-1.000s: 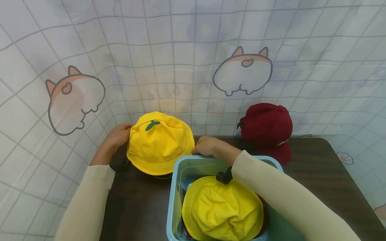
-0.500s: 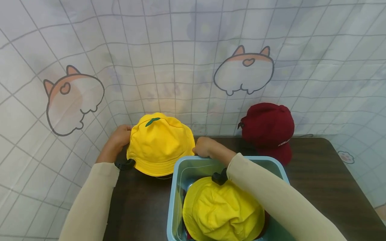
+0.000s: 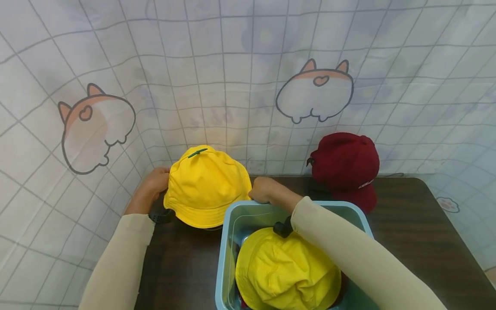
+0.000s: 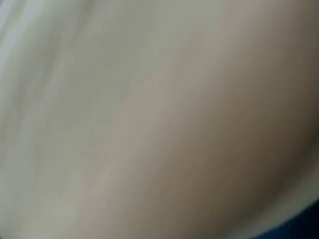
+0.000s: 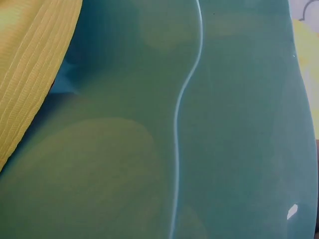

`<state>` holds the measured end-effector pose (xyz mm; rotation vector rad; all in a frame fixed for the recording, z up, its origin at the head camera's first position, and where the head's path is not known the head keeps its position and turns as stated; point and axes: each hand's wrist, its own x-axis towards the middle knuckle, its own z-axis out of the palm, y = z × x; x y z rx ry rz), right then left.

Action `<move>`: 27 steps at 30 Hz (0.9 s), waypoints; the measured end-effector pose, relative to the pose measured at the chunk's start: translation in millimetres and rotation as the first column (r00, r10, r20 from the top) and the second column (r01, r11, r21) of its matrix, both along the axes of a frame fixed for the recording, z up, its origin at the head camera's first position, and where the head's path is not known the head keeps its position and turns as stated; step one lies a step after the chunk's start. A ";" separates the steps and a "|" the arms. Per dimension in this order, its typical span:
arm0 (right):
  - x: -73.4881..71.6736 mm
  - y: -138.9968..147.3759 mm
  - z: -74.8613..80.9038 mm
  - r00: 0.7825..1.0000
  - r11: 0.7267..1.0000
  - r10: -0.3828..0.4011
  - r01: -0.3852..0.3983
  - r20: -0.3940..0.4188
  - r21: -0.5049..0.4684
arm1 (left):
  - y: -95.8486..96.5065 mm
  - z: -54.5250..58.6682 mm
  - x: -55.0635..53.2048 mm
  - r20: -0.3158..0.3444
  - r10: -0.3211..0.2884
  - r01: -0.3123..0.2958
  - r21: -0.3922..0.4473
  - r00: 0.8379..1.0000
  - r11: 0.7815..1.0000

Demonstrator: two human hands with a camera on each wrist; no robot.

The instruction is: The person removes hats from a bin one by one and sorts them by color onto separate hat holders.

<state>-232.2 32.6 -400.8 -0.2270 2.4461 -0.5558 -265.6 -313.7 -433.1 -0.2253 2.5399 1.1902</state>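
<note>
A yellow bucket hat (image 3: 209, 187) with a green sprout on top stands at the back left of the table, in the head view. My left hand (image 3: 156, 181) grips its left side, fingertips partly hidden behind the brim. At the right edge of the brim, my right hand (image 3: 265, 189) pinches the fabric with curled fingers, just above the far rim of a light blue basket (image 3: 223, 258). A second yellow bucket hat (image 3: 288, 271) lies in that basket, under my right forearm. The left wrist view holds only blurred pale cloth. Basket wall and a yellow brim (image 5: 35, 74) fill the right wrist view.
A dark red baseball cap (image 3: 345, 165) sits at the back right, behind the basket, near a grid-patterned curtain (image 3: 248, 86). Dark wooden tabletop (image 3: 418, 232) extends to the right of the basket. Something dark red shows beneath the hat in the basket.
The hat between my hands has tipped its crown backward, so the sprout now shows almost edge-on. My left hand has shifted slightly down and right; my right hand has barely moved.
</note>
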 end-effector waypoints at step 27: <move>68.9 96.0 91.7 0.916 0.963 -0.013 -0.096 -0.400 -0.253 | 88.0 115.1 132.1 -0.636 -0.129 -0.080 -0.290 0.761 0.954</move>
